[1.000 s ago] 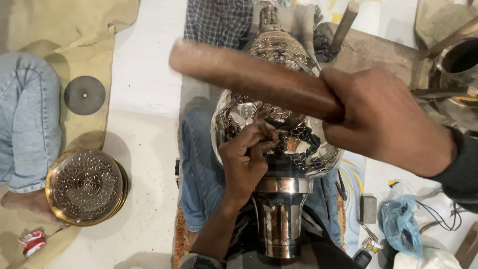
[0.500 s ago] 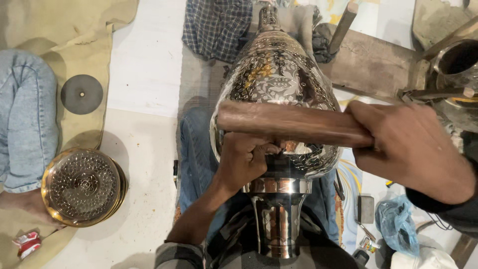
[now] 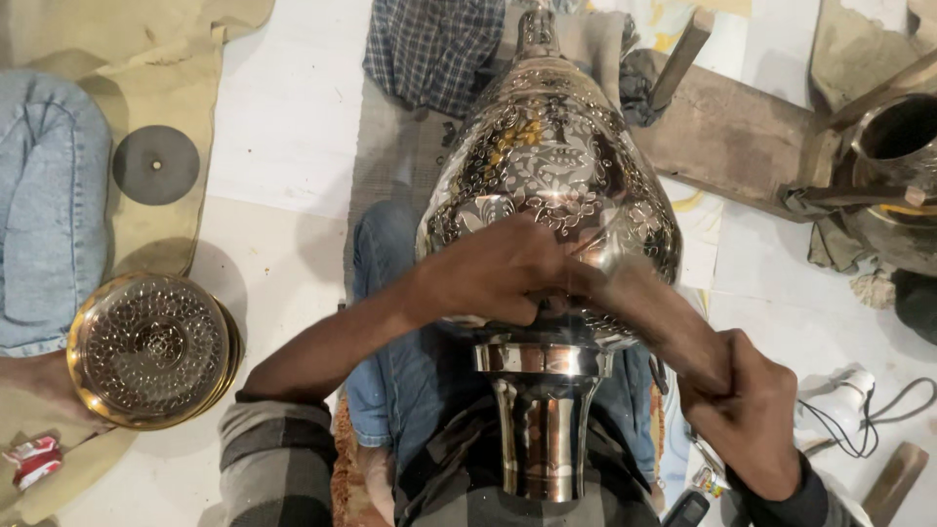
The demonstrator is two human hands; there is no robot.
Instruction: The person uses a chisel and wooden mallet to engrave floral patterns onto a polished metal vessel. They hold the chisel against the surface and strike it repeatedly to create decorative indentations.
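Observation:
A large engraved silver-and-gold metal vase [image 3: 556, 146] lies across my lap with its polished foot [image 3: 542, 420] towards me. My left hand [image 3: 498, 268] rests on the vase's lower belly, fingers closed on what looks like a thin metal punch [image 3: 590, 242] set against the surface. My right hand [image 3: 747, 410] grips a wooden mallet stick [image 3: 654, 307]. The stick is blurred with motion, and its far end is right by my left fingers.
An engraved brass bowl [image 3: 151, 346] sits at the left, beside another person's jeans-clad leg [image 3: 44, 205] and a dark disc [image 3: 156, 164]. A plaid cloth [image 3: 429, 44] and a wooden block [image 3: 722, 127] lie beyond the vase. At the right are a metal vessel [image 3: 898, 146] and a cabled white object [image 3: 849, 415].
The wooden stick has swung down from above the vase to my left fingers. My right hand dropped lower and nearer to me. My left hand stayed on the vase.

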